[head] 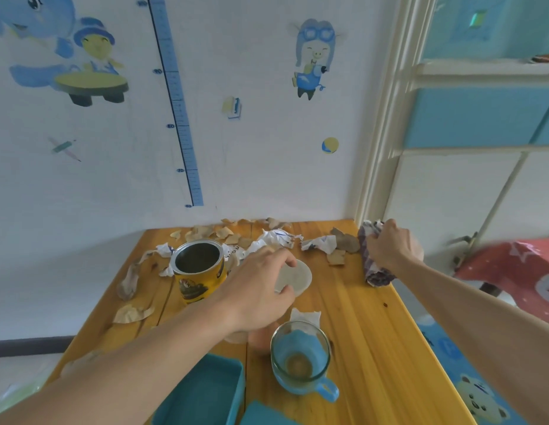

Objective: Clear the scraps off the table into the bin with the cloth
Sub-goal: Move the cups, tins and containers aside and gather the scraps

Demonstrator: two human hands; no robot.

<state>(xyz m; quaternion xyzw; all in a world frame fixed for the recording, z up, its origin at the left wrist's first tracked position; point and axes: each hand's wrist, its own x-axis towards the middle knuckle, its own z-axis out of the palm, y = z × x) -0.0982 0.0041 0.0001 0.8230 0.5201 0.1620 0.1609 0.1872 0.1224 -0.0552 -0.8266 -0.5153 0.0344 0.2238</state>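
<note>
Wooden table (pixel 374 332) against a cartoon-stickered wall, cluttered. Nearest, under the left forearm: open teal box (pixel 202 391); just right of it, glass mug (pixel 300 360) with blue handle. Left hand (pixel 261 286) has its fingers curled around a pale round lid (pixel 300 276), gripping it, right beside an open yellow tin (pixel 199 268). Right hand (pixel 389 243) is closed on a bunched purple checked cloth (pixel 374 265) at the table's right edge. Scraps (pixel 340 243), brown peels and crumpled paper, lie beyond both hands along the wall, more left of the tin. Bin not visible.
</note>
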